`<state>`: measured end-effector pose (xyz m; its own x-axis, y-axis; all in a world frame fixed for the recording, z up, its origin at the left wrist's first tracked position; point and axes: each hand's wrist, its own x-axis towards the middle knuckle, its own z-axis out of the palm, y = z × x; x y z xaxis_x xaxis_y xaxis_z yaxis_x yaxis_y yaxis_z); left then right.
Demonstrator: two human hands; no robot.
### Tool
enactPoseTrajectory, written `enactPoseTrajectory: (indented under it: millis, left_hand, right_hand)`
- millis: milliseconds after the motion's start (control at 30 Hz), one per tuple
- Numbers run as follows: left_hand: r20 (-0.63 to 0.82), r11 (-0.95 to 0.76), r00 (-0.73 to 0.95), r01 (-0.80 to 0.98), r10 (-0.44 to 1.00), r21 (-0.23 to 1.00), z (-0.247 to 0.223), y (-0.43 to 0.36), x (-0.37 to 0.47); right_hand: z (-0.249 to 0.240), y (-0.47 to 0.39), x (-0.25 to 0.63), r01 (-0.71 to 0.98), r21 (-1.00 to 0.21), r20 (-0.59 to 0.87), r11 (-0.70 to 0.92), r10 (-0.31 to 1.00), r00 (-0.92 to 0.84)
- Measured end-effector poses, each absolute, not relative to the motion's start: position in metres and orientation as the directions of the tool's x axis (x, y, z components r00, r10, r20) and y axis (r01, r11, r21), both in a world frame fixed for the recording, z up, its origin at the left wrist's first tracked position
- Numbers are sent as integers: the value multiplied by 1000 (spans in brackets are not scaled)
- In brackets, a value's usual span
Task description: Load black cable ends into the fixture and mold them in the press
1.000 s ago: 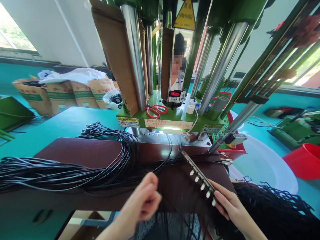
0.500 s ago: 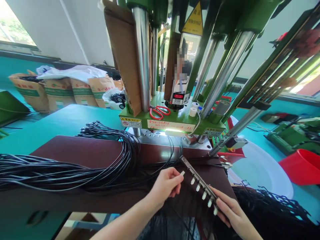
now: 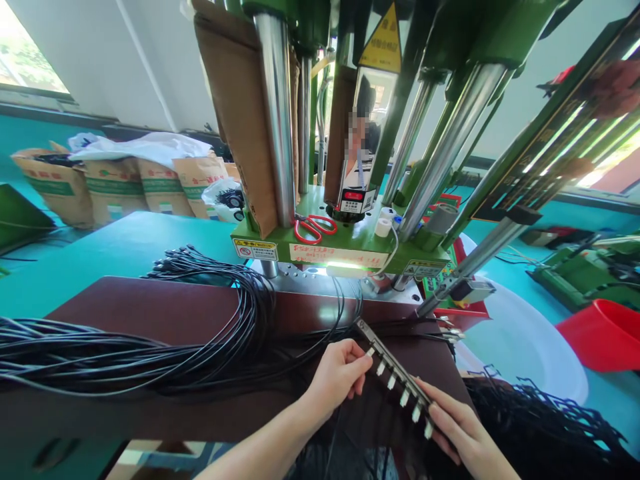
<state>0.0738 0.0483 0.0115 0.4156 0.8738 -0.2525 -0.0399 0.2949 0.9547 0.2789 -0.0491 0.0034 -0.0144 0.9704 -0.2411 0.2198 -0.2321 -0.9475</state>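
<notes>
My right hand (image 3: 463,423) grips the lower end of a narrow metal strip (image 3: 393,357), which slants up to the left above the brown bench. Along the strip's near edge sits a row of several small white connectors (image 3: 404,398). With thumb and forefinger, my left hand (image 3: 337,373) pinches a white cable connector (image 3: 371,351) at the strip's upper end; whether it is seated cannot be made out. Dark cables hang below the strip, hard to trace. A thick bundle of black cables (image 3: 240,320) lies across the bench to the left.
A green press (image 3: 345,233) with steel columns stands behind the bench (image 3: 150,307), red-handled scissors (image 3: 315,229) on its ledge. At right are a white round tray (image 3: 530,340), a red bucket (image 3: 605,333) and a black tangled heap (image 3: 545,420). Paper sacks (image 3: 110,187) stand at back left.
My left hand has moved right and brought the pinched connector up to the strip's upper end, where a gap showed before. The right hand keeps its hold on the strip.
</notes>
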Motion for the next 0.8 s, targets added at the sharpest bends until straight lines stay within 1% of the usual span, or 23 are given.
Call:
enactPoseTrajectory:
  millis: [400,567,667,733,767,800]
  left_hand:
    - [-232,272,423,-37,876,961,14,49,76]
    - [-214,250,441,-25,871,968,18,50,78]
    - [-212,237,483,8,850,971,17,52,73]
    - [-168,157,537,66,827,985,19,53,62]
    - [-119,60,565,123,817,991,21,52,54]
    - [-56,-84,600,202,798,976,23,50,45]
  right_hand:
    - [4,-49,276,216,-941,-271,-260,962,-21]
    - [5,-52,274,242,-951,-206,-192,978,-33]
    - [6,-52,274,241,-952,-204,-187,978,-51]
    - [5,-52,275,231,-955,-203,-188,978,-42]
    - [4,-53,276,224,-956,-199,-188,979,-29]
    - [3,-54,277,217,-958,-195,-188,981,-13]
